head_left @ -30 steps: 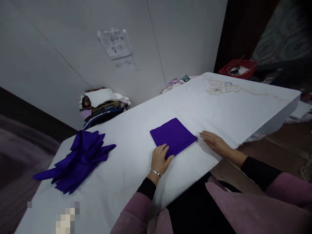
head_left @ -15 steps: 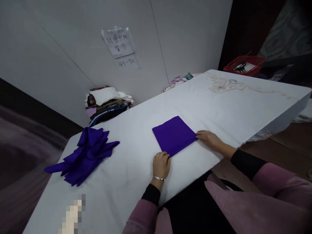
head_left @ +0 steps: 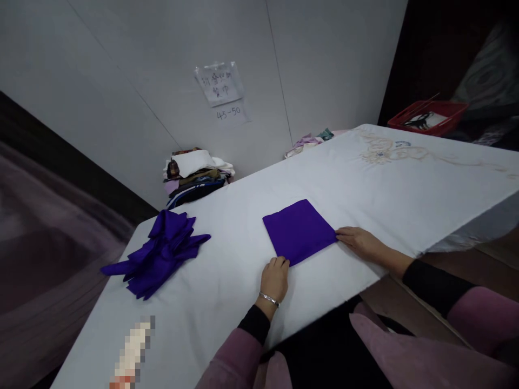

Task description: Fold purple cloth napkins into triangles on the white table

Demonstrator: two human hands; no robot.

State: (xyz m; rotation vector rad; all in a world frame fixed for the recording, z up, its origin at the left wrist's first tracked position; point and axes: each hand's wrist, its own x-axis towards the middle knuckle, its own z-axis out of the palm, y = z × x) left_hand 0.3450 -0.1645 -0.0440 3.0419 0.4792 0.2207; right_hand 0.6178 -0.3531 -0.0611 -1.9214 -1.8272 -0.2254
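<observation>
A purple cloth napkin (head_left: 300, 232), folded into a flat square, lies on the white tablecloth (head_left: 235, 286). At its near left corner is my left hand (head_left: 274, 280), wearing a silver bracelet, its fingers bent and closed on the edge. My right hand (head_left: 360, 243) pinches the right corner between thumb and fingers. The fingertips of both hands rest at table level, and the napkin's top face looks smooth. To the left, a loose heap of purple cloths (head_left: 160, 254) is crumpled on the same table.
Behind the table's far edge stands a stack of folded fabrics (head_left: 198, 175), with more cloths (head_left: 308, 143) farther right. A red basket (head_left: 450, 121) is beyond the embroidered far corner. Paper signs (head_left: 221, 86) hang on the wall. A blurred-out patch (head_left: 132, 351) covers something at lower left.
The camera has turned, so the whole scene sits further right in the picture. Both hands stay at the same two corners of the napkin, which keeps its folded shape.
</observation>
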